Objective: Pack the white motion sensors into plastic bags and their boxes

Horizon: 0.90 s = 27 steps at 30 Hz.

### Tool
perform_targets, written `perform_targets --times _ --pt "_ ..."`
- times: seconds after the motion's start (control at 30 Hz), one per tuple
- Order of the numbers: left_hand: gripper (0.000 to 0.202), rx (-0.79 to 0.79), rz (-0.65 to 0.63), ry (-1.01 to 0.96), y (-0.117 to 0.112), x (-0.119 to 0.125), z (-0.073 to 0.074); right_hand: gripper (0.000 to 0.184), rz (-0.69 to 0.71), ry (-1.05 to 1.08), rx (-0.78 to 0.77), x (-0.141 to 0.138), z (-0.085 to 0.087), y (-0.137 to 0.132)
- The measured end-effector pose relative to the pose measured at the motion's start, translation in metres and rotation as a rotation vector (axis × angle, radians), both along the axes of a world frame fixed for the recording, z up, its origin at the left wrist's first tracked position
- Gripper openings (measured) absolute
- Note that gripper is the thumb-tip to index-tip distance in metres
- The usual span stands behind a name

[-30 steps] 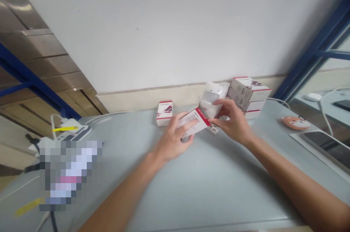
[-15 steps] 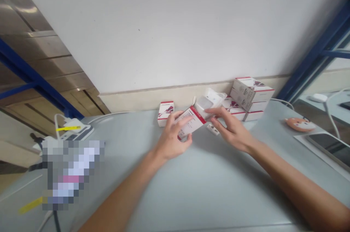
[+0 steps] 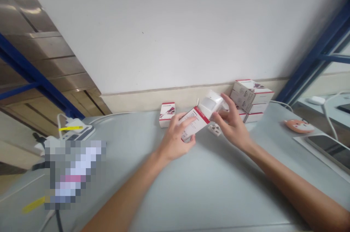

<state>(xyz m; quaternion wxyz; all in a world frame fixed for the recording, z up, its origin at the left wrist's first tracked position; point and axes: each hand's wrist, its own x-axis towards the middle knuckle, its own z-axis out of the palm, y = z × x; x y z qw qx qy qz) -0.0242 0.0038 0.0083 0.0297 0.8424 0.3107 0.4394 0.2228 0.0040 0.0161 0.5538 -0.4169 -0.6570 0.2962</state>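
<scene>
- Head view: left hand (image 3: 175, 138) is clenching a white carton (image 3: 194, 124), its grip closed across the carton's printed face; the carton is tilting, with a red band reading DETECTOR along its upper edge
- Right hand (image 3: 232, 124) is spreading open beside it, fingers touching a white sensor unit (image 3: 210, 103); how firm this grip is, I cannot tell
- Sensor unit is sitting just above the carton's top end, above the grey worktop (image 3: 218, 188)
- Small white perforated part (image 3: 214, 129) is lying just below the right hand
- Stacked red-edged cartons (image 3: 252, 95) are standing by the wall; a lone carton (image 3: 167, 114) is standing near the left hand
- Orange animal-faced pad (image 3: 299, 126) is lying off to the right; a pixelated patch (image 3: 75, 173) is hiding whatever lies at left
</scene>
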Motion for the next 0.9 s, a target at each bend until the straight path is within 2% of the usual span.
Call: perform_targets --times 0.1,0.23,0.33,0.53,0.6,0.7,0.77,0.83,0.9 --pt "0.067 0.018 0.022 -0.020 0.001 0.000 -0.003 0.067 0.001 0.009 -0.005 0.003 -0.001 0.004" --pt "0.065 0.008 0.074 -0.078 0.002 0.001 -0.006 0.038 -0.042 -0.211 0.070 0.004 0.000 0.001" --pt "0.066 0.001 0.069 -0.075 0.001 0.001 -0.005 0.036 -0.002 -0.325 0.092 0.002 0.001 -0.004" --pt "0.070 0.044 -0.034 -0.030 -0.001 0.002 -0.005 0.028 0.003 -0.451 0.138 0.002 0.010 -0.012" --pt "0.070 0.080 -0.007 -0.073 0.000 0.004 -0.006 0.032 -0.001 -0.431 0.195 0.001 0.012 -0.011" --pt "0.074 0.112 0.089 -0.167 0.002 0.008 -0.010 0.040 -0.158 -0.266 0.278 0.002 0.012 -0.006" --pt "0.080 0.102 0.119 -0.186 0.004 0.010 -0.013 0.031 -0.255 -0.239 0.253 0.006 0.010 0.000" --pt "0.086 0.068 0.132 -0.182 0.006 0.010 -0.017 0.022 -0.227 -0.424 0.172 0.014 0.007 0.007" --pt "0.093 0.014 0.145 -0.185 0.008 0.008 -0.020 0.020 -0.111 -0.714 0.122 0.023 0.002 0.012"
